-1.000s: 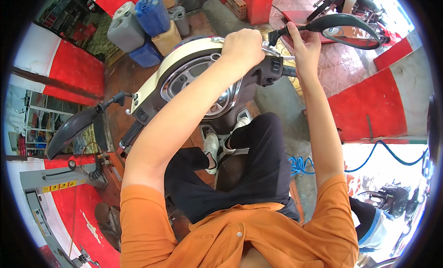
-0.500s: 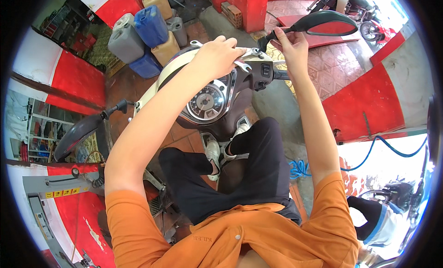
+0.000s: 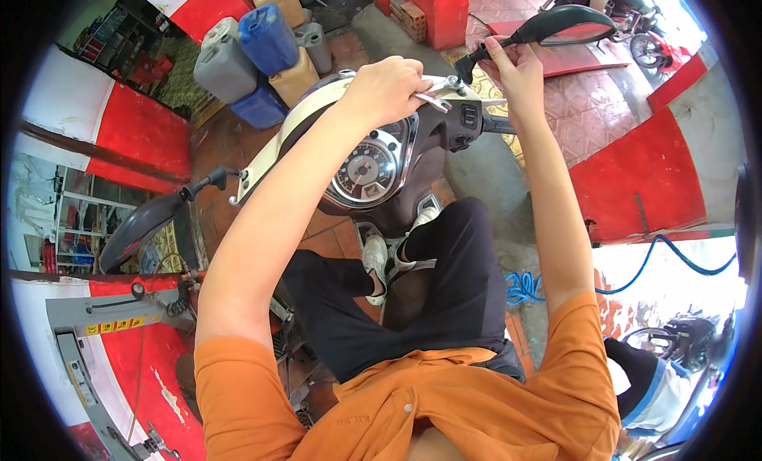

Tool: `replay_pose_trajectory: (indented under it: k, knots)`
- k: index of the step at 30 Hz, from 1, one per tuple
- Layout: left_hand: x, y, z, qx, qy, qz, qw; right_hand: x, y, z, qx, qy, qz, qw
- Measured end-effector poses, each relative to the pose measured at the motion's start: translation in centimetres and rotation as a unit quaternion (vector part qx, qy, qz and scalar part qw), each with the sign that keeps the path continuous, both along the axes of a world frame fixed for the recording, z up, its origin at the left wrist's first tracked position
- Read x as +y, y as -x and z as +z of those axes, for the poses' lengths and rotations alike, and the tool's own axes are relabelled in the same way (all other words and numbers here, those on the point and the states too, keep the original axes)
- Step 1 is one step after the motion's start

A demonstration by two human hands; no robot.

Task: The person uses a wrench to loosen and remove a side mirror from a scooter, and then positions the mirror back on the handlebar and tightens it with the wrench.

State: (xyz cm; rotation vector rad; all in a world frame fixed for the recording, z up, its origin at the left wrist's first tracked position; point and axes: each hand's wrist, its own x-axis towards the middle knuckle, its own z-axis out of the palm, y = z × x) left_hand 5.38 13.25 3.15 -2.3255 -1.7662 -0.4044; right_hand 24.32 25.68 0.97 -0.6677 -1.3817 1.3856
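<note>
My left hand (image 3: 387, 89) is closed around a combination wrench (image 3: 433, 103) over the right end of a scooter's handlebar, fingers pointing right. The wrench's open jaw sticks out beside the bolt fitting (image 3: 453, 82) at the foot of the right mirror. My right hand (image 3: 517, 76) pinches the black stem of that mirror (image 3: 565, 27) between thumb and fingers. Below my hands lie the round speedometer (image 3: 365, 170) and the right switch housing (image 3: 467, 119). The left mirror (image 3: 143, 229) stands out on the other side. My left fingertips are partly hidden.
Blue, grey and tan plastic jugs (image 3: 270, 40) stand beyond the scooter at the left. A coiled blue hose (image 3: 524, 288) lies right of my legs. Red-and-white walls (image 3: 627, 175) flank both sides. Another motorcycle (image 3: 655, 48) is parked at the far right.
The view has shifted slightly. The right mirror and my right hand have moved a little up and right. The wrench's jaw has shifted up and right beside the fitting.
</note>
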Motion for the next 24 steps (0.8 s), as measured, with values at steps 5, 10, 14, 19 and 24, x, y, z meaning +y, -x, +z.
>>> replay_pose_trajectory:
  k: [5,10,14,19,24]
  knots:
    - [0.0,-0.5,0.0,0.018,-0.009,-0.009,1.0,2.3,0.6,1.1,-0.037,0.065,0.07,0.995]
    - [-0.1,-0.2,-0.4,0.006,0.012,0.029,0.999,1.0,4.8,2.8,0.153,0.248,-0.053,0.955]
    - [0.0,-0.4,0.0,0.026,-0.013,-0.01,1.0,2.9,6.2,1.7,0.178,0.21,-0.067,0.959]
    - [-0.4,-0.4,0.0,0.03,-0.013,-0.01,0.999,4.2,6.6,3.0,0.011,0.205,0.234,0.95]
    - [-0.3,-0.5,-0.1,0.032,-0.03,-0.02,0.999,4.8,5.6,2.3,0.026,0.176,0.323,0.929]
